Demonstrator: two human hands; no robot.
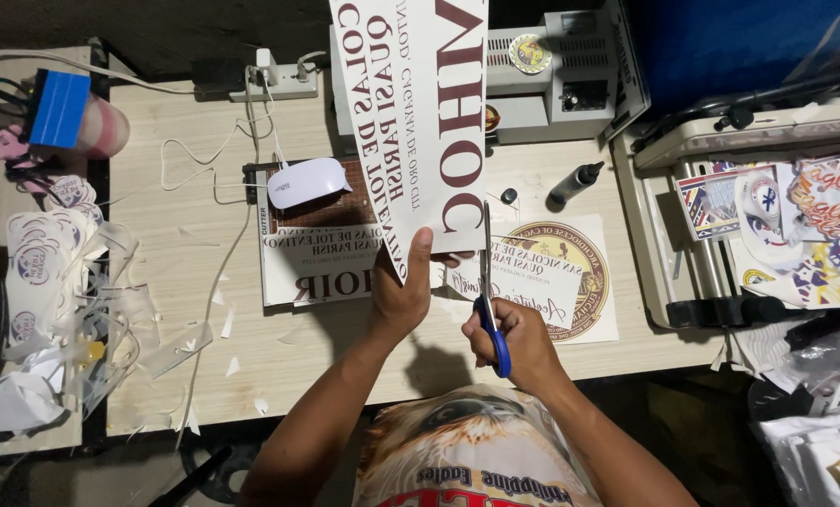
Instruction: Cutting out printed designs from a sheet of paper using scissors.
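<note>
Your left hand [403, 299] pinches the lower edge of the printed sheet [418, 122], thumb up the face of it, holding the sheet raised off the wooden table [185, 310] so that it stands almost upright toward the camera. Your right hand [519, 343] is closed through the blue handles of the scissors [488, 291]; the blades point up along the sheet's right edge, and they look nearly together — I cannot tell if they are biting paper or only lying against it.

Findings on the cut in hand, as judgement:

- Keep the sheet taut between thumb and fingers; a slack edge would likely let the blades wander into the dark red lettering
- Feed the sheet into the blades rather than chasing it with the scissors, and use long strokes — short snips tend to leave a ragged margin
- Your left thumb sits just beside the blade line; shift the pinch away from it

Beneath your hands lie 2 more printed pieces, a banner strip [321, 263] and a round-seal print [570, 277]. Paper offcuts [73, 319] are heaped at the table's left end, well apart from the work
</note>
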